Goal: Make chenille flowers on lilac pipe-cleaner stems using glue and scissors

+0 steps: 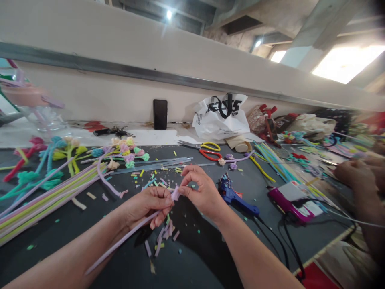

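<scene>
Near the middle of the view, my left hand [155, 204] is closed around a long lilac stem [123, 239], which runs down toward the lower left past my forearm. At the stem's upper end is a small lilac piece [175, 194], held between my two hands. My right hand [198, 188] pinches the far edge of that piece with thumb and a finger, the other fingers curled above. Small lilac and yellow offcuts [160, 240] lie on the dark table below my hands.
A blue glue gun [237, 196] with a cord lies right of my right hand. Scissors [207, 151], a phone [160, 114] and a white bag [221, 118] are behind. Colourful stems [54, 192] lie left. Another person's hands [357, 172] are at the far right.
</scene>
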Motion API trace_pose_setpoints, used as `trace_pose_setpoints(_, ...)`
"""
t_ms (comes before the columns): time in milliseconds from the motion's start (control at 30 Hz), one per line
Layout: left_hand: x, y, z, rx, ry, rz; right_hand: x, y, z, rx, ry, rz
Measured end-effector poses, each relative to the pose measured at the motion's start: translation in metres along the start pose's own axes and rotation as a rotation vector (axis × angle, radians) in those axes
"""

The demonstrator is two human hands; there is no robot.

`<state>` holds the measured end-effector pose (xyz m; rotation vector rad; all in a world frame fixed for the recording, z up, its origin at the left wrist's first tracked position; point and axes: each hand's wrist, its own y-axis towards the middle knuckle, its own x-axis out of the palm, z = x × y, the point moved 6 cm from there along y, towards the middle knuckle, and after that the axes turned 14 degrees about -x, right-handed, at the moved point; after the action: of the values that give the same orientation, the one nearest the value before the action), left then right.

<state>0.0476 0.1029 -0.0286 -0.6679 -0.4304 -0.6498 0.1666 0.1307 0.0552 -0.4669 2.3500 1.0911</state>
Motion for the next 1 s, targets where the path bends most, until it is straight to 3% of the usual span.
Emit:
trace_pose_setpoints(367, -0.002, 0.001, -0.002, -0.017, 0.026, 0.004, 0.001, 0.000, 0.002, -0.017, 0.062, -0.008)
trace_pose_setpoints(667, -0.001, 0.000, -0.002, -0.013, 0.023, 0.007, 0.003, -0.002, 0.002, -0.053, -0.016, -0.003)
trace_pose_setpoints(1000, 0.000, 0.000, 0.000, -0.003, -0.010, 0.013, -0.011, 0.000, -0.001, -0.104, 0.005, -0.027)
